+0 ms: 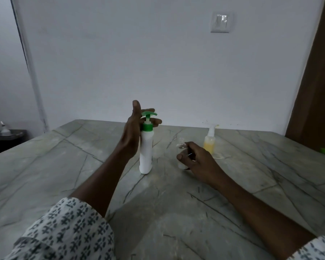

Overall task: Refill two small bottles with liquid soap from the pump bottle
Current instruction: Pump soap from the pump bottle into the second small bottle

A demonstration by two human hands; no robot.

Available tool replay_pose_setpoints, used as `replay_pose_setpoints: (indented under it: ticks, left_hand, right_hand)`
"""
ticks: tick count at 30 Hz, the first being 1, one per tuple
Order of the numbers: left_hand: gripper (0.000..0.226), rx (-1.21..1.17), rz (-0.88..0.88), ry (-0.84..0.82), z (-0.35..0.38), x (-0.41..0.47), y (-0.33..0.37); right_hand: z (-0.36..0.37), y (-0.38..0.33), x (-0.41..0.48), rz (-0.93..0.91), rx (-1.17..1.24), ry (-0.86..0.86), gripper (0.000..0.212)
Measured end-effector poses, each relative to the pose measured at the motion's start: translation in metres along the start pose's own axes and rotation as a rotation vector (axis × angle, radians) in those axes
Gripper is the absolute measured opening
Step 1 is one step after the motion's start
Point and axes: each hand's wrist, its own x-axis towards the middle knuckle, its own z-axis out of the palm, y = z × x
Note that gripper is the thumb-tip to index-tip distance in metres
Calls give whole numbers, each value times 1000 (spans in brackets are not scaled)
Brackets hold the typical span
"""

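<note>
Pump bottle [146, 152] and small bottle [182, 164] well inside table [45, 175] edges

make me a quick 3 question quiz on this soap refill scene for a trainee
1. True or false: the right hand grips the small clear bottle, whose threaded neck has no cap on it.
2. Pick one: where is the left hand?
A. flat on the table
B. open and raised beside the green head of the pump bottle
C. wrapped round a cap
3. Fill the gap: the white-topped bottle standing further back holds ____ liquid.

Key: 1 true; 2 B; 3 yellow
</note>
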Motion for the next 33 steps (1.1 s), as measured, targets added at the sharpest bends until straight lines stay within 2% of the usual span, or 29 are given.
replay_pose_setpoints:
  ticks: [2, 5, 7, 12, 18, 23, 28, 31, 33]
  left_hand:
    - [83, 26, -34, -55, 2, 3, 1]
    - [69, 42, -18, -47, 7, 6, -3]
    - [64, -31, -23, -53, 10, 7, -4]
    - [46, -90, -70, -32, 12, 5, -1]
    - [50, -10, -120, -42, 16, 3, -1]
    - [52, -46, -103, -14, 19, 0, 1]
    - [71, -101, -67, -44, 19, -3, -1]
    - [54, -84, -51, -55, 19, -4, -1]
    - [58, -87, -44, -59, 19, -2, -3]
  right_hand:
    - [1, 1, 1, -2, -6, 3, 32]
    - [5, -3, 2, 0, -19, 3, 34]
    - [6, -7, 2, 0, 2, 11, 33]
    - [8, -8, 3, 8, 23, 21, 23]
    - [6, -20, 7, 5, 104, 52, 28]
    - [5, -54, 23, -158, 51, 141, 27]
    - [13, -83, 32, -275, 92, 248, 29]
    - [16, -87, 35, -363, 24, 241, 34]
    - [18, -81, 37, -395, -85, 221, 39]
